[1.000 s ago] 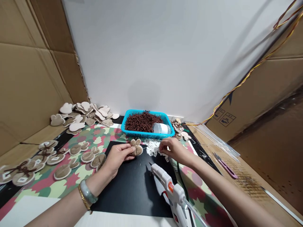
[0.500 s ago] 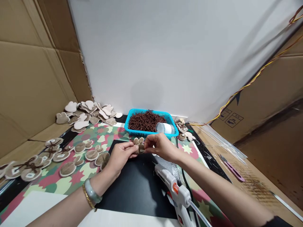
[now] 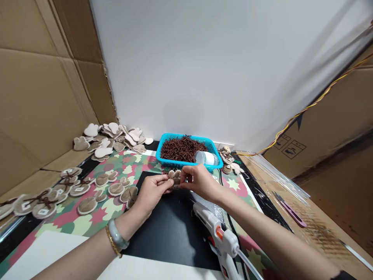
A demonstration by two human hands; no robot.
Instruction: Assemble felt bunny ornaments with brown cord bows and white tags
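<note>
A small brown fabric bunny piece with pale-edged ears [image 3: 175, 175] is held above the far part of a black mat [image 3: 171, 229]. My left hand [image 3: 153, 192] pinches its left side between thumb and fingers. On the other side, my right hand [image 3: 198, 181] has thumb and forefinger closed on the piece's right edge, near a small pale label. A white glue gun [image 3: 217, 229] lies to the right of the mat, below my right forearm. Just beyond my hands stands a blue basket [image 3: 163, 161] of brown bows [image 3: 183, 149], with a clear container [image 3: 206, 158] inside.
Bunny pieces are piled at the back left [image 3: 109, 140], and several more, some with bows, lie on the patterned cloth [image 3: 67, 219]. Pink scissors [image 3: 291, 210] and clear sticks [image 3: 279, 175] lie right. Cardboard walls [image 3: 37, 97] flank the table.
The camera view has shifted slightly, moving the scene a little to the right. Both hands keep hold of the bunny piece, with little other change.
</note>
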